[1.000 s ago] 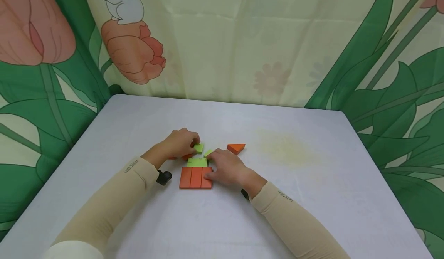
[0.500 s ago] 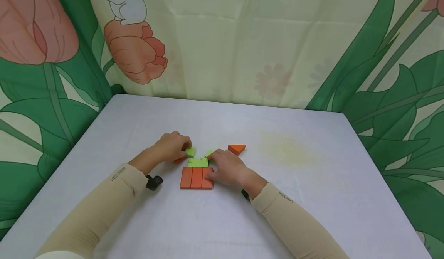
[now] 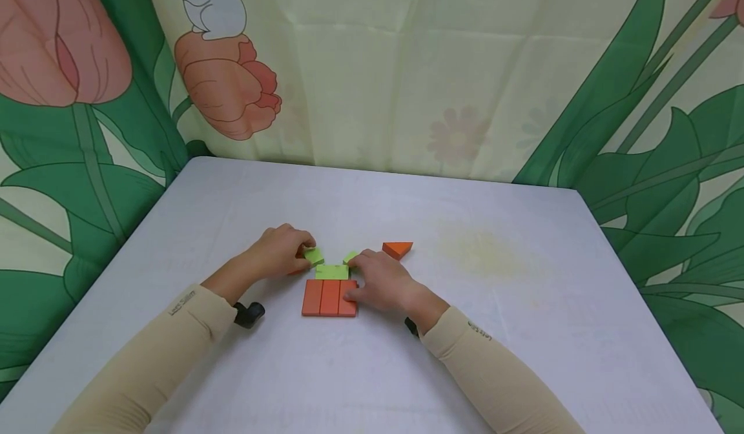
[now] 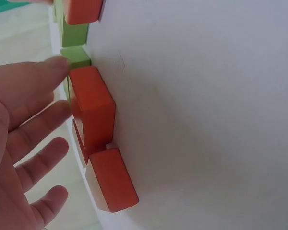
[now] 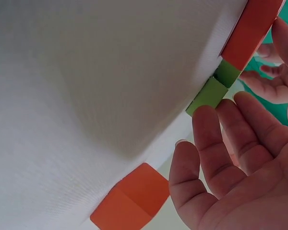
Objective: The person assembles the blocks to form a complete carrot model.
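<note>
My left hand (image 3: pixel 280 251) pinches a small green block (image 3: pixel 314 256), which lies slanted at the upper left corner of a wider green block (image 3: pixel 332 272). That wider block sits directly above a row of orange blocks (image 3: pixel 321 298) placed side by side. The fingertips of my right hand (image 3: pixel 385 280) touch another small green block (image 3: pixel 349 257) at the upper right corner, while its thumb rests at the right end of the orange row. In the right wrist view, the fingers (image 5: pixel 209 134) of this hand are loosely bent. Part of the right green block is hidden.
Beyond the right hand lies an orange triangular block (image 3: pixel 397 249). More orange blocks (image 4: pixel 98 110) stand beside the left hand in the left wrist view, mostly hidden from the head view. A white cloth covers the table (image 3: pixel 500 330); a printed curtain (image 3: pixel 372 66) hangs behind.
My left hand has moved left and slightly nearer with its green block, which has turned from upright to slanted. The right hand has stayed in place.
</note>
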`<state>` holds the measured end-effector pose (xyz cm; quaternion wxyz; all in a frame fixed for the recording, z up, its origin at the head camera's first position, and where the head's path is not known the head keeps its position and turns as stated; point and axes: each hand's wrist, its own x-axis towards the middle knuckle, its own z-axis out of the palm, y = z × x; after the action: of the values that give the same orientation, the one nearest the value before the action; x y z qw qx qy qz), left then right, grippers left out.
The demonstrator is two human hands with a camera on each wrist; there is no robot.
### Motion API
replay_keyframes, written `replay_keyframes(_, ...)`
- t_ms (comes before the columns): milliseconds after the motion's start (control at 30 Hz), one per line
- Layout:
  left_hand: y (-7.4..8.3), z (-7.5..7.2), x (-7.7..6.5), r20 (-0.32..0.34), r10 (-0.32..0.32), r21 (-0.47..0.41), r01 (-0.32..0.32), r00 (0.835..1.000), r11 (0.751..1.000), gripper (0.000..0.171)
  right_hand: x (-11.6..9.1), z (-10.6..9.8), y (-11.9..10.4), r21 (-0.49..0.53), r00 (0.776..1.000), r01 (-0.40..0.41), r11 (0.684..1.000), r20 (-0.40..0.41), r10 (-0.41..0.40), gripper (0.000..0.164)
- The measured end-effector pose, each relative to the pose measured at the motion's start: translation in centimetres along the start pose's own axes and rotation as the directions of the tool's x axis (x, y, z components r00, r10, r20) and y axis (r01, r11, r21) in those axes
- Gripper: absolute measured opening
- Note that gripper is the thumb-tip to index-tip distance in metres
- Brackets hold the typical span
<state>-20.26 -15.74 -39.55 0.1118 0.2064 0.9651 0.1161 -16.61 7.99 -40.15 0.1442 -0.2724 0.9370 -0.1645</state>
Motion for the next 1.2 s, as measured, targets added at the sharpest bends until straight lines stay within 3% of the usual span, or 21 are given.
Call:
replay_keyframes(367,0.2,0.6,-0.4,0.012,-0.010,-0.109,0.011,1.000,0.994,0.035,-0.1,0.0,-0.1,0.011,1.000,-0.006,1.000,0.002,0.006,0.057)
replay_keyframes(1200,0.3,1.2,-0.4,-0.049,-0.012,-0.115,0.006,0.999,0.993,0.033,0.0,0.1,0.3,0.012,1.000,0.023,1.000,-0.016,-0.023,0.056)
